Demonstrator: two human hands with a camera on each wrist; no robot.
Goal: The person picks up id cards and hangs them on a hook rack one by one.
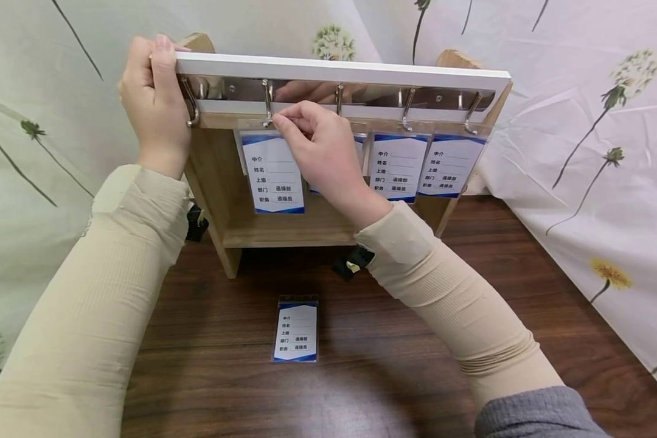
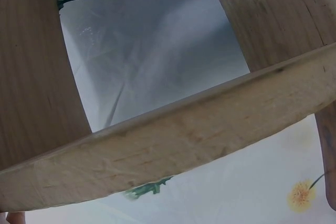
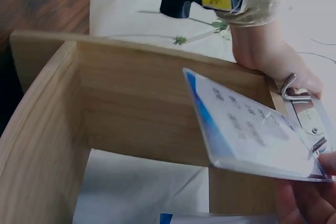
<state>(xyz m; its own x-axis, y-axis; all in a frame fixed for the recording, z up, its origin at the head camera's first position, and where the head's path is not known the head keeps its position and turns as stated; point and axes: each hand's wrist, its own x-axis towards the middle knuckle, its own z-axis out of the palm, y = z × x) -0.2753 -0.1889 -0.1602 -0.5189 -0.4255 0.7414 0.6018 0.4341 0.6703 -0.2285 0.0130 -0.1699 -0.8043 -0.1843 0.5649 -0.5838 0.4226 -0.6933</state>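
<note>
My left hand (image 1: 156, 103) grips the left end of the white hook rail (image 1: 334, 67), which tops a wooden shelf unit (image 1: 290, 234). At the second hook (image 1: 267, 103) from the left, my right hand (image 1: 331, 152) pinches the top edge of a clear-sleeved badge (image 1: 276, 176). In the right wrist view this badge (image 3: 247, 124) juts out at an angle, its top held by the fingertips (image 3: 328, 162) beside a hook. Other badges hang farther right, among them one badge (image 1: 396, 164) and an end badge (image 1: 451, 164); my right hand partly hides another.
Another badge (image 1: 295, 331) lies face up on the dark wooden table (image 1: 224, 365), in front of the unit. The leftmost hook (image 1: 190, 103) carries no badge. Flower-patterned cloth (image 1: 569, 152) hangs behind and at the sides. The left wrist view shows wooden boards (image 2: 173, 135) close up.
</note>
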